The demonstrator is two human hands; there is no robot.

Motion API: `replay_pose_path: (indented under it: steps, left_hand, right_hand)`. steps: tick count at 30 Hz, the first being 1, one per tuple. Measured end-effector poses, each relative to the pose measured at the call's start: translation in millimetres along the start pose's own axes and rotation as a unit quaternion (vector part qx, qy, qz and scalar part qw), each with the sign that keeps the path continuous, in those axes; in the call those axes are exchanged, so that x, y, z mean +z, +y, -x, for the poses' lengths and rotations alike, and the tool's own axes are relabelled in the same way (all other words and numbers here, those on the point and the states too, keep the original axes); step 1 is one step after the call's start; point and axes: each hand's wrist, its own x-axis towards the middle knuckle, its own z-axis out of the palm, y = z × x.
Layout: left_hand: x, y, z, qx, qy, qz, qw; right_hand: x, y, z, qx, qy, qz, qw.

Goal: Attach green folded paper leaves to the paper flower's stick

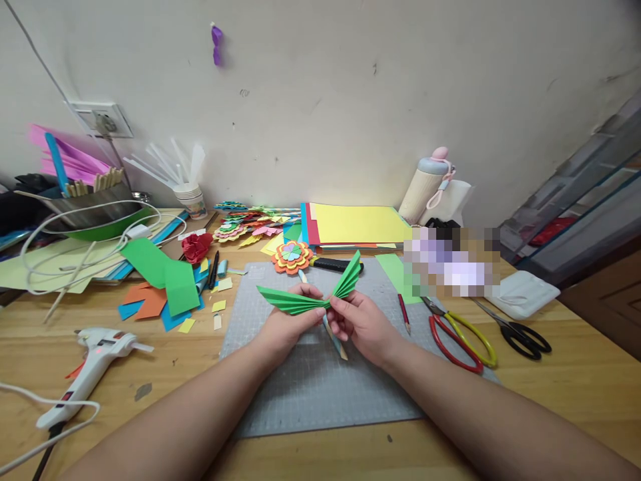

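Where the green paper (311, 304) narrows: fingers of the right hand (364, 325) pinch it
Left hand (289, 329): fingers grip its longer wing (285, 301)
Striped stem (336, 339): slants beneath, between both hands

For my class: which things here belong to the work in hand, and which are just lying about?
Likely in use:
green folded paper, held by left hand and right hand
cutting mat, beneath them
orange-edged paper flower, just beyond them

Seemingly lying about:
bottle
black scissors
pencil
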Motion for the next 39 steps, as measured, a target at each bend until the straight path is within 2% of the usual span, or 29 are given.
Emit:
replay_pose_path:
  steps: [5, 13, 18, 23, 29, 34, 36, 39]
  left_hand:
    - [6.1, 8, 3, 0.026, -0.027, -0.057, 0.998]
    - [2.7, 4, 4, 0.043, 0.006, -0.102, 0.994]
    - [0.2, 4, 0, 0.044, 0.029, -0.054, 0.997]
    - [0.0, 2, 0, 0.012, 0.054, 0.047, 0.997]
    - [10.0, -2, 4, 0.019, 0.107, 0.115, 0.987]
    - [16.4, 1, 6, 0.047, 0.114, 0.069, 0.990]
    - [16.7, 2, 6, 0.065, 0.132, 0.045, 0.988]
    - [15.7, 2, 7, 0.058, 0.157, 0.039, 0.985]
  right_hand:
    - [-2, 0, -1, 0.040, 0.010, -0.061, 0.997]
    - [-3, 0, -2, 0.048, -0.006, -0.085, 0.995]
    - [-2, -2, 0, 0.048, -0.033, -0.136, 0.989]
    - [1, -3, 3, 0.011, -0.078, -0.108, 0.991]
    - [6, 1, 8, -0.048, -0.011, -0.100, 0.994]
    - [10, 4, 10, -0.076, 0.036, -0.094, 0.992]
    - [12, 5, 11, -0.081, 0.044, -0.096, 0.991]
    - [14, 7, 14, -0.084, 0.038, -0.091, 0.992]
